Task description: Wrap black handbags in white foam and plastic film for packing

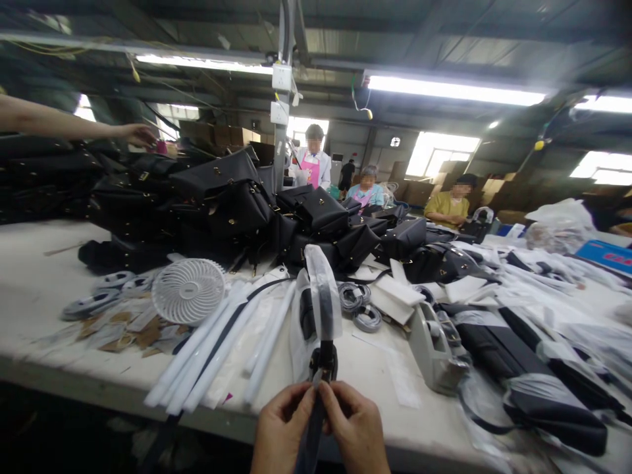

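Note:
At the front edge of the table, my left hand (285, 428) and my right hand (353, 424) are side by side, fingers pinched. Between them they grip a dark strap (310, 438) whose lower end hangs towards me. Just beyond the fingertips is a dark metal-looking buckle (324, 363). Past it, a looped black handle wrapped in a translucent plastic sleeve (323, 296) stands up from the table. Behind this loop, a black piece in clear wrapping (306, 316) is partly hidden. Exactly what each fingertip presses on is too small to tell.
Left lie white tubes (217, 349), a small fan (188, 291) and cardboard tags (123, 332). Right are strap coils (368, 317), a tape dispenser (434, 349) and a wrapped black bag (523, 368). Black bags (222, 197) are piled behind. A co-worker's arm (64, 122) reaches in; other people sit beyond.

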The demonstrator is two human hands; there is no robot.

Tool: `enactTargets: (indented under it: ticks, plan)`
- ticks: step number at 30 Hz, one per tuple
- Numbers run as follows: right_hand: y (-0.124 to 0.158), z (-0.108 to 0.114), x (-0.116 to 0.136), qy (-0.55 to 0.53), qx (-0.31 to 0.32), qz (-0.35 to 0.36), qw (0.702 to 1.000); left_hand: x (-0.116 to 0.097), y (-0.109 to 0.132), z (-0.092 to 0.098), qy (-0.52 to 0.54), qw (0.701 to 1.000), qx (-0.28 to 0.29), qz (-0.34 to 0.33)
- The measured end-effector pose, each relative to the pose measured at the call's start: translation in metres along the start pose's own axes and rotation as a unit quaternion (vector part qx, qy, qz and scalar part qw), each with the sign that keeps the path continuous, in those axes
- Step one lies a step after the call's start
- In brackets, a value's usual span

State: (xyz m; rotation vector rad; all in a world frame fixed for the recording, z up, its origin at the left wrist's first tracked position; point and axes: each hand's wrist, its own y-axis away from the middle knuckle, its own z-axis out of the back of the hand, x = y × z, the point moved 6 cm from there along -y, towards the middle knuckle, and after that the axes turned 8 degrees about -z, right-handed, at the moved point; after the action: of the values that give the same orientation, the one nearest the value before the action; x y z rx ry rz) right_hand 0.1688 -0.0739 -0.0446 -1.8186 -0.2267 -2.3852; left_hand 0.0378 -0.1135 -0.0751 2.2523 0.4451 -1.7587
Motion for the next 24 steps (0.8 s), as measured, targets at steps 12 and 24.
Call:
enactTargets:
  ticks: [12, 24]
  plan:
    - [-0.007, 0.000, 0.004, -0.020, 0.025, -0.037, 0.999, -0.036, 0.010, 0.000, -0.233, 0.943, -0.061, -0.229]
    - [-0.007, -0.009, 0.010, -0.015, 0.020, -0.027, 0.999, -0.048, 0.018, 0.002, -0.377, 0.833, -0.033, -0.404]
